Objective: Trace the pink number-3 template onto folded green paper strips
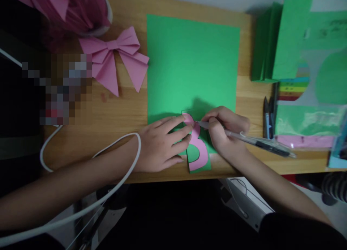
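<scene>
My right hand [223,129] grips a pen [241,135], its tip at the edge of a curvy pink paper cut-out [201,154]. The cut-out lies on a narrow green paper strip [207,166] near the table's front edge. With fingers spread, my left hand [164,145] lies flat, its fingertips pressing on the cut-out. Under the strip and both hands is a large green paper sheet [192,65]. Dark pen lines run along parts of the cut-out's outline.
A pink paper bow [115,55] lies left of the sheet. Folded green paper [282,40] and plastic-wrapped paper packs [306,120] are at the right, beside small dark-bladed snips [268,116]. A white cable [135,158] loops over my left forearm. A pixelated patch covers something at the left.
</scene>
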Motion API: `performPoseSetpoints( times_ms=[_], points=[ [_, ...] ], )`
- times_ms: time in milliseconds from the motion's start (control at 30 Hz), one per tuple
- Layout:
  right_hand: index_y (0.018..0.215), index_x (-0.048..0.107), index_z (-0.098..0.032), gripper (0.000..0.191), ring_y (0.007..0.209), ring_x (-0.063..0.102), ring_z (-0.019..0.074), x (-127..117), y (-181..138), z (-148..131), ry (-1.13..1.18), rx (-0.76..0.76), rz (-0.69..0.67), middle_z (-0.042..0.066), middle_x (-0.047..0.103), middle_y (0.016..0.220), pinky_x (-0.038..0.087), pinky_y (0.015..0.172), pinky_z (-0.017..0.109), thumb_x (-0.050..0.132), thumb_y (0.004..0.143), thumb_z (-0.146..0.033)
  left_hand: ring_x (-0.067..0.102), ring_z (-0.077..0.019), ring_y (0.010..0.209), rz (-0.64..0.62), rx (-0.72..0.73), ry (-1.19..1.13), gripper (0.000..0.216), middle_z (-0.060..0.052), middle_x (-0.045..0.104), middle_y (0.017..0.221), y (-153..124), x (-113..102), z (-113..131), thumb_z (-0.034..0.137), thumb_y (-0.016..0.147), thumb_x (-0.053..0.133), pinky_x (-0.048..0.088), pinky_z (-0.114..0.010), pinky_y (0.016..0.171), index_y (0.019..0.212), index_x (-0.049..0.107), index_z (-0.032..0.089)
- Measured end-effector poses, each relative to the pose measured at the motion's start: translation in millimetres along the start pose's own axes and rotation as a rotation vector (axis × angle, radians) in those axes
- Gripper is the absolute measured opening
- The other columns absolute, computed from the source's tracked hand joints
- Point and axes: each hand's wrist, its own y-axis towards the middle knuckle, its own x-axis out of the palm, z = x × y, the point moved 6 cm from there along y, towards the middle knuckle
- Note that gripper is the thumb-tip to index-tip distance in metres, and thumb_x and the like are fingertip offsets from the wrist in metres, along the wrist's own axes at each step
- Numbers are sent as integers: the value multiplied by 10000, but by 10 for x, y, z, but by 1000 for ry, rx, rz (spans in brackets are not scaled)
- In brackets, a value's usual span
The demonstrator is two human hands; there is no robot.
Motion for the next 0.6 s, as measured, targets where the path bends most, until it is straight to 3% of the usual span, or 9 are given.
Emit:
performPoseSetpoints(
  times_ms=[600],
  points=[
    [651,602,-224,234,427,519,83,-21,-21,13,10,14,-6,-42,595,505,394,426,213,481,797,-87,385,-326,1405,-44,-17,19,536,-60,546,1454,7,16,12,565,906,607,357,-414,1124,1247,622,152]
  ],
)
